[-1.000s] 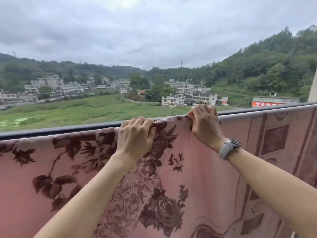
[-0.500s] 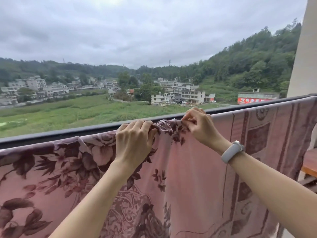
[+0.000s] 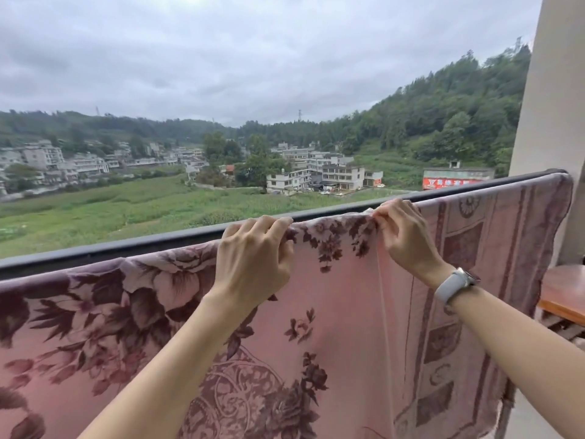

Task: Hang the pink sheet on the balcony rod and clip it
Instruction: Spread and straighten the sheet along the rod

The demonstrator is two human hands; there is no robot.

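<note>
Pink sheet [image 3: 342, 312] draped over balcony rod [image 3: 158, 242]; top edge is gripped by left hand [image 3: 253, 264], fingers curled, and pinched by right hand [image 3: 402, 236]

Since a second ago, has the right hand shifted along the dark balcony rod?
Cannot tell. The camera panned. The right hand grips the pink floral sheet at the dark balcony rod, as before.

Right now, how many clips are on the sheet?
0. None shows along the pink sheet on the balcony rod; left hand and right hand grip its top edge, possibly hiding something.
</note>
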